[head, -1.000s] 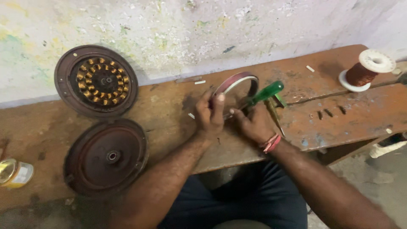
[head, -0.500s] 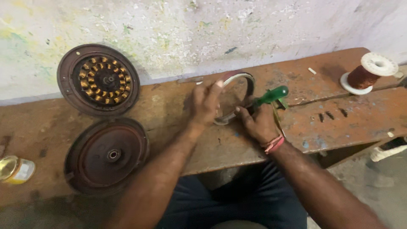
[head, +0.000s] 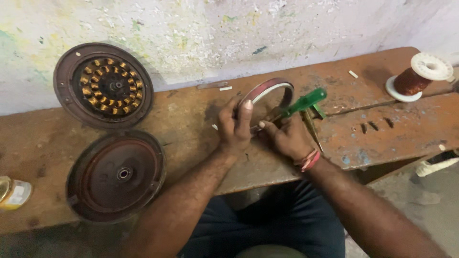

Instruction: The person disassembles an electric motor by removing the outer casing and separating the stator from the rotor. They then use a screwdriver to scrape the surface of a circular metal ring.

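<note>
My left hand (head: 235, 125) grips the near left rim of a dark red metal ring (head: 268, 90) with a pale inner edge, tilted up off the wooden bench (head: 191, 124). My right hand (head: 287, 136) holds a green-handled screwdriver (head: 303, 102). Its tip points left to the ring's lower inner edge. The exact contact point is hidden by my fingers. A red band circles my right wrist.
A round motor cover with copper windings (head: 104, 86) leans at the back left. A plain dished cover (head: 117, 174) lies in front of it. A spool of copper wire (head: 417, 76) stands far right. A small tin (head: 13, 192) sits at the left edge. Small pliers (head: 313, 122) lie by my right hand.
The ring was lifted and turned slightly, then settled lower again. My left hand shifted along its rim, and the screwdriver tip moved back to the ring's lower edge.
</note>
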